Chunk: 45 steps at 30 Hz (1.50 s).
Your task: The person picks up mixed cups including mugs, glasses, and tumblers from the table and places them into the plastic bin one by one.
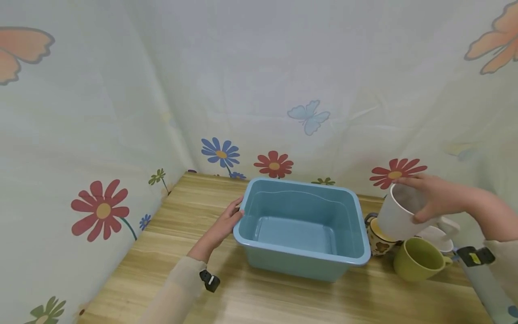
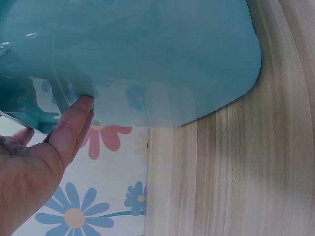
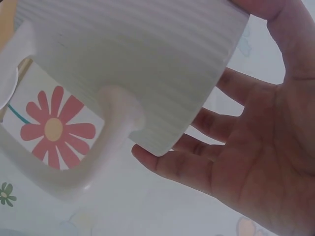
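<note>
A light blue plastic basin (image 1: 301, 258) stands on the wooden table, its inside bare. My left hand (image 1: 220, 228) grips the basin's left end, thumb at the rim; in the left wrist view, fingers (image 2: 71, 125) touch the outer wall. Over to the right, my right hand (image 1: 441, 198) holds a large white mug (image 1: 394, 218) by its rim, tilted above other cups. Ribbed sides and a big handle show on this mug in the right wrist view, with fingertips (image 3: 147, 155) round its edge. Beneath are a patterned mug (image 1: 379, 243) and an olive-green mug (image 1: 418, 260).
A white cup (image 1: 437, 237) stands behind the green mug, partly hidden by the held mug. Flowered white sheeting (image 1: 259, 90) hangs behind and along the sides of the wooden table (image 1: 194, 207).
</note>
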### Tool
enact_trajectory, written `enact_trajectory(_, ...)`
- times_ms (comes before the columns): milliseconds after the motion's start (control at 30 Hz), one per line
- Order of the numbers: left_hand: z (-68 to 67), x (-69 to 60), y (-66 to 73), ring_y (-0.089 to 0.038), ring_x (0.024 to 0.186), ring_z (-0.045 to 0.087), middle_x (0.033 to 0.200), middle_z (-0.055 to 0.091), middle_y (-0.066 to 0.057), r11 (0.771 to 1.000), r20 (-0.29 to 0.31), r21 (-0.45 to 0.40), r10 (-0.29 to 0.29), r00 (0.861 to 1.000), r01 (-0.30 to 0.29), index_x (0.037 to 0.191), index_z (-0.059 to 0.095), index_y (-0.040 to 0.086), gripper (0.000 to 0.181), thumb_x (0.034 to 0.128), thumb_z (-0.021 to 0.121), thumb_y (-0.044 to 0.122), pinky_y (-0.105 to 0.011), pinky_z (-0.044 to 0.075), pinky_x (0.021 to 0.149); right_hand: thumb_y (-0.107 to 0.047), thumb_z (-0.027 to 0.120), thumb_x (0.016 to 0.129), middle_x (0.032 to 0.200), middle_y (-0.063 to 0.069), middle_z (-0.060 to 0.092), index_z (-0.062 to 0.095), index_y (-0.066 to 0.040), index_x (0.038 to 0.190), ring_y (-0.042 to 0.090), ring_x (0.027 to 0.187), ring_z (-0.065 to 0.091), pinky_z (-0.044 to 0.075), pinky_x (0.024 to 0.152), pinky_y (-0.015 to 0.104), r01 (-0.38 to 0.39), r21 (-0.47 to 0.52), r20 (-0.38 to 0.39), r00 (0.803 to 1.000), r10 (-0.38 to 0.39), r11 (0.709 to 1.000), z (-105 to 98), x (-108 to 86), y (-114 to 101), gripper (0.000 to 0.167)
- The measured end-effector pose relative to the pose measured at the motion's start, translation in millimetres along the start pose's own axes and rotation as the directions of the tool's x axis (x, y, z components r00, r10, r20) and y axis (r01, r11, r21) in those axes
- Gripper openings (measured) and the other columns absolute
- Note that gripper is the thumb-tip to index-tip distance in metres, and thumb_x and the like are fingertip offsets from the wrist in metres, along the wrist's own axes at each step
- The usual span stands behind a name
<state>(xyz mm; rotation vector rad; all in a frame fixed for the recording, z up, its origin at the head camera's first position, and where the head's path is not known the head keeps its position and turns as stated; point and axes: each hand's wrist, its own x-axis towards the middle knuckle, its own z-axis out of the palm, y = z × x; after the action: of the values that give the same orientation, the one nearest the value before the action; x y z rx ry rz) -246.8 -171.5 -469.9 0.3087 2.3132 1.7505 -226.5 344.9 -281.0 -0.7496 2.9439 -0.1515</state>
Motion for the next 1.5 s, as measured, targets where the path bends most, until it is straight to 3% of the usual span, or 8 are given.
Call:
enact_trajectory(267,-0.5,0.8,0.1,-0.050,0.131,0.055,0.155,0.040,-0.033,1.000,0.011,0.004,-0.002,1.000,0.001,0.164,0.015,0.012,0.061,0.1093,0.037,0.028,-0.055,0.053,0.103,-0.016,0.089,0.062,0.131,0.033,0.057,0.053,0.004,0.139,0.045,0.110,0.057,0.055,0.073,0.048,0.010,0.007,-0.016,1.000,-0.010,1.000,-13.2,4.0,-6.7,0.087)
enact_trajectory(467,-0.4,-0.8,2.3,-0.049,0.132,0.055,0.156,0.039,-0.032,1.000,0.006,0.014,-0.008,1.000,0.007,0.164,0.016,0.012,0.061,0.1091,0.037,0.028,-0.056,0.053,0.103,-0.016,0.091,0.061,0.124,0.028,0.057,0.052,0.005,0.139,0.035,0.104,0.058,0.053,0.071,0.042,0.017,0.015,-0.022,1.000,-0.017,1.000,-22.3,8.3,-12.0,0.089)
enact_trajectory(733,-0.2,0.5,3.9,-0.049,0.135,0.054,0.160,0.036,-0.031,1.000,-0.001,0.027,-0.017,1.000,0.017,0.165,0.016,0.013,0.062,0.1090,0.038,0.030,-0.058,0.050,0.107,-0.015,0.088,0.064,0.134,0.035,0.051,0.050,0.006,0.140,0.045,0.109,0.057,0.056,0.073,0.048,0.000,0.040,-0.014,1.000,0.000,0.999,-30.8,14.0,-17.0,0.087)
enact_trajectory(967,-1.1,0.1,3.6,-0.050,0.134,0.054,0.158,0.037,-0.032,1.000,0.011,0.012,-0.016,1.000,0.016,0.164,0.015,0.011,0.062,0.1092,0.037,0.029,-0.057,0.050,0.106,-0.016,0.090,0.064,0.133,0.030,0.055,0.054,-0.004,0.140,0.042,0.113,0.056,0.054,0.073,0.046,0.047,0.042,-0.017,0.999,-0.046,0.998,-34.4,22.6,-23.8,0.084)
enact_trajectory(1500,-0.7,-0.2,0.9,-0.049,0.133,0.055,0.158,0.039,-0.031,1.000,0.013,0.002,-0.021,1.000,0.021,0.164,0.015,0.013,0.063,0.1084,0.038,0.029,-0.056,0.051,0.105,-0.021,0.087,0.064,0.137,0.029,0.055,0.051,-0.003,0.144,0.039,0.114,0.057,0.053,0.079,0.047,0.080,0.056,-0.001,0.997,-0.080,0.995,-34.0,44.2,-43.6,0.089)
